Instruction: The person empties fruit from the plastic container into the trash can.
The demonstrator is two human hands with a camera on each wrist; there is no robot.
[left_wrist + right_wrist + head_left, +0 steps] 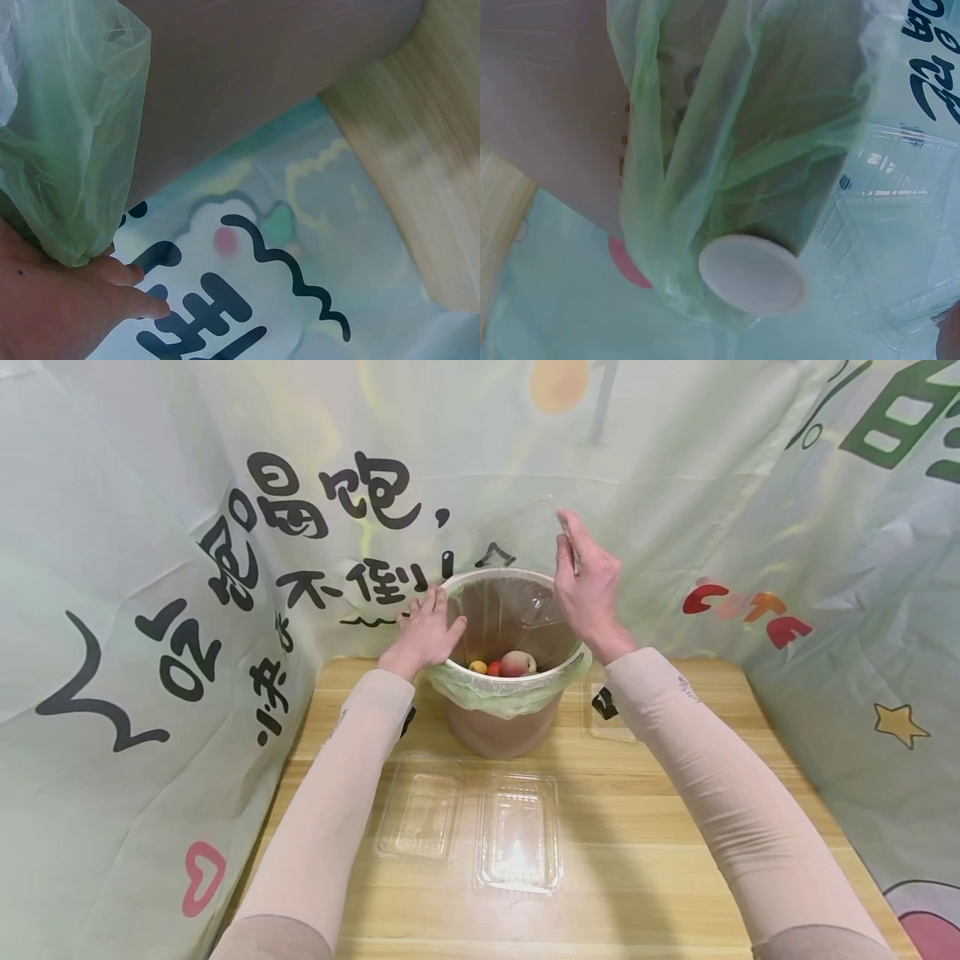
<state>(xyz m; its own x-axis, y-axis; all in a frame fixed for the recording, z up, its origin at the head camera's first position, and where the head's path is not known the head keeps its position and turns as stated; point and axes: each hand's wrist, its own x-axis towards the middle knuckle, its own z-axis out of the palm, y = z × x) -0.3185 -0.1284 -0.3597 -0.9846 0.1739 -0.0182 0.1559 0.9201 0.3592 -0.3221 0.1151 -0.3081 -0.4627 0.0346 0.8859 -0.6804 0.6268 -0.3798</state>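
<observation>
A brown bin (501, 727) with a white rim stands on the table, lined with a thin green plastic bag (491, 697). Inside lie a peach (517, 664), a small red fruit (493, 668) and a small yellow fruit (477, 667). At the bin's left rim rests my left hand (426, 635), its fingers extended along the bagged edge; the left wrist view shows them beside the green bag. My right hand (588, 577) grips a clear plastic box (892, 232) by its edge, tilted up over the bin's far right rim.
Two clear plastic containers, one on the left (420, 814) and one on the right (519, 835), lie in front of the bin. Another clear container (611, 727) sits partly behind my right forearm. Printed cloth walls (675, 527) enclose the wooden table (637, 827) on the sides and back.
</observation>
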